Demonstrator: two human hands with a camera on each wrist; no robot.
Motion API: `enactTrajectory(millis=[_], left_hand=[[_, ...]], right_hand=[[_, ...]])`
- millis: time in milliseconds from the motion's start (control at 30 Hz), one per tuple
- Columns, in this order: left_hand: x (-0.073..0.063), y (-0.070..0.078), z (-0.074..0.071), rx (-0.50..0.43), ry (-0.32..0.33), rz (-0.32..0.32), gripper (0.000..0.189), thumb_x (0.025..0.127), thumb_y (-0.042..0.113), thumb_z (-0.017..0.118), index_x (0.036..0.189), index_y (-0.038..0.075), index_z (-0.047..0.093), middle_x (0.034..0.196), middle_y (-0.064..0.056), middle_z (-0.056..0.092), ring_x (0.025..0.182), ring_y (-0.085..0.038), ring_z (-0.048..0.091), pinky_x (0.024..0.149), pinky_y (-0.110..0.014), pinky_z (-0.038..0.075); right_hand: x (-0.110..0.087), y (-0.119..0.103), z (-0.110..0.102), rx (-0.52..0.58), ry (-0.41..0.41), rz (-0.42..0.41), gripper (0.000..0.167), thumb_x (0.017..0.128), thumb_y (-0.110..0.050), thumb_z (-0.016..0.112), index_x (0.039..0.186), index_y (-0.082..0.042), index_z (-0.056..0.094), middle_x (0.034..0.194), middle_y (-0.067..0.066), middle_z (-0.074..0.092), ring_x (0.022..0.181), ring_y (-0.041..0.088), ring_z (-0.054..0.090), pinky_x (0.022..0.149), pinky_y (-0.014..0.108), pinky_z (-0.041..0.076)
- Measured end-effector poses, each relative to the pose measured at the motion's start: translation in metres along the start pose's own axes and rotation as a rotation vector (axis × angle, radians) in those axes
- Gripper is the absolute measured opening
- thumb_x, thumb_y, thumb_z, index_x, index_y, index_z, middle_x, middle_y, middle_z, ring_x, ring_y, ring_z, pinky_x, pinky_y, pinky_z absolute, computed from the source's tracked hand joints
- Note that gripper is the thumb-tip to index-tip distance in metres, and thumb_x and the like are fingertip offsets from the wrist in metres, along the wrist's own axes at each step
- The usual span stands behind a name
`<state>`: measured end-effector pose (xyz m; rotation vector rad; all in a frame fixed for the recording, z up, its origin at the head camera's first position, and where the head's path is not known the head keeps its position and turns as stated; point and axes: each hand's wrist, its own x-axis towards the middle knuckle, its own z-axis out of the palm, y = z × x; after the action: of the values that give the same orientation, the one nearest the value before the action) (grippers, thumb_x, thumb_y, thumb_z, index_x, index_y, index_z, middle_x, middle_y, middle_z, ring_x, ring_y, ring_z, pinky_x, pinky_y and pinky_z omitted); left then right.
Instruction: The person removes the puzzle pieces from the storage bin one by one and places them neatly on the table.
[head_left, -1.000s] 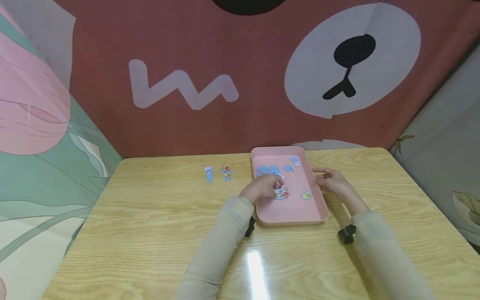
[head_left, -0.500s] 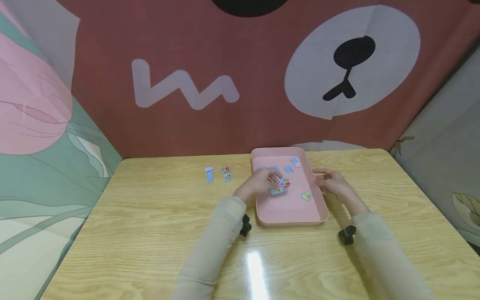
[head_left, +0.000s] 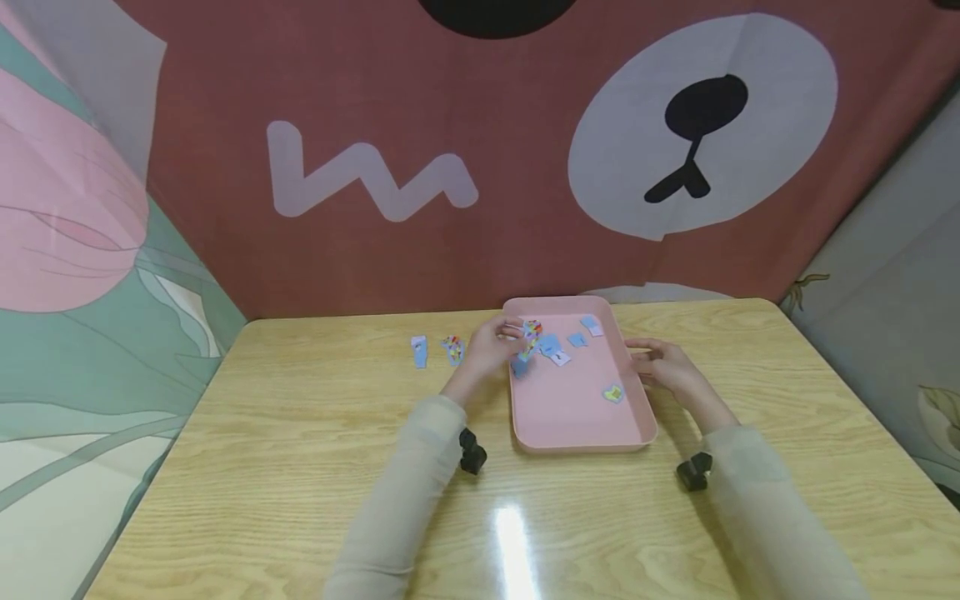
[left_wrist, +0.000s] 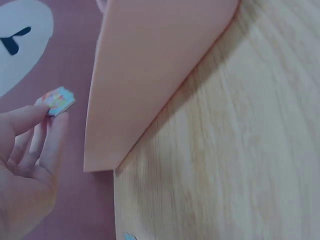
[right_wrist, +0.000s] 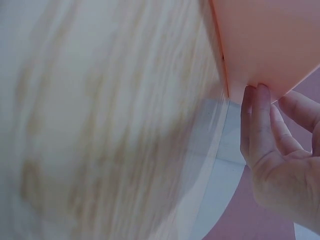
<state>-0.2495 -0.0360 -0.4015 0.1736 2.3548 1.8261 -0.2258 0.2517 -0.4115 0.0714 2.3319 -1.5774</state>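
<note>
multicoloured piece (head_left: 532, 330) pinched, folks, thumb against fingers: that's my left grip (head_left: 487, 346), clamped on it just right of centre in the head frame! from my distant seat i see it over the upper left part of the pink tray (head_left: 566, 421), and my left wrist view, at its left edge, shows it apart from the tray wall. over to my right grip (head_left: 670, 367), right of centre: fingers loosely apart, tips resting against the outside of the tray's right wall; whether one hooks over the rim, i can't tell. inside the tray, blue pieces (head_left: 550, 343) crowd its upper left, with a white-ended piece (head_left: 560, 358) touching them, a small blue piece (head_left: 577, 339) just beside, and a blue-and-white piece (head_left: 592, 325) near the top right corner. a yellow-green piece (head_left: 613, 393) lies well below, near the right wall. out on the wooden worktop (head_left: 300, 467), left of the tray, i've got a blue strip (head_left: 419, 353) and, next to it, a bright patterned piece (head_left: 453, 348), near my left grip but apart from it.
</note>
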Motion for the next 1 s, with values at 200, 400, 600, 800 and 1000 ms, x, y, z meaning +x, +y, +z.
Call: enactTrajectory(millis=[200,400,600,800,1000], left_hand=[[0.002,-0.006,-0.016,-0.176,0.128,-0.062,0.035,0.089,0.001,0.062,0.123,0.003,0.056,0.112,-0.012,0.061,0.086,-0.013,0.061,0.087,-0.04,0.057],[0.001,-0.011,-0.03,-0.24,0.232,-0.082,0.033,0.089,0.0,0.062,0.122,0.001,0.056,0.107,-0.011,0.062,0.08,-0.01,0.059,0.081,-0.032,0.059],[-0.003,-0.014,-0.042,-0.246,0.277,-0.102,0.035,0.089,0.001,0.063,0.124,0.003,0.056,0.11,-0.012,0.063,0.084,-0.012,0.06,0.072,-0.02,0.057],[-0.005,-0.022,-0.057,-0.236,0.3,-0.121,0.038,0.09,0.002,0.062,0.127,0.003,0.053,0.115,-0.013,0.06,0.079,-0.009,0.059,0.076,-0.023,0.058],[-0.007,-0.031,-0.073,-0.262,0.334,-0.128,0.037,0.09,-0.001,0.06,0.126,0.001,0.052,0.111,-0.009,0.057,0.074,-0.005,0.057,0.076,-0.022,0.058]], right_hand=[[-0.001,0.0,0.002,-0.015,0.011,0.002,0.055,0.096,-0.008,0.051,0.145,0.007,0.029,0.137,0.036,0.042,0.083,-0.006,0.058,0.079,0.015,0.054],[-0.001,-0.001,0.001,-0.023,0.014,0.006,0.055,0.096,-0.008,0.051,0.145,0.007,0.03,0.138,0.036,0.042,0.084,-0.006,0.058,0.08,0.016,0.054],[-0.002,-0.003,0.0,-0.023,0.011,0.004,0.055,0.097,-0.008,0.051,0.145,0.007,0.029,0.138,0.036,0.042,0.084,-0.006,0.059,0.08,0.016,0.054],[-0.001,-0.003,0.0,-0.028,0.022,0.023,0.055,0.096,-0.007,0.052,0.145,0.006,0.03,0.135,0.034,0.044,0.084,-0.005,0.059,0.079,0.016,0.055],[0.0,-0.002,0.001,-0.021,0.022,0.029,0.055,0.096,-0.007,0.052,0.145,0.006,0.03,0.133,0.032,0.047,0.082,-0.005,0.059,0.078,0.016,0.055]])
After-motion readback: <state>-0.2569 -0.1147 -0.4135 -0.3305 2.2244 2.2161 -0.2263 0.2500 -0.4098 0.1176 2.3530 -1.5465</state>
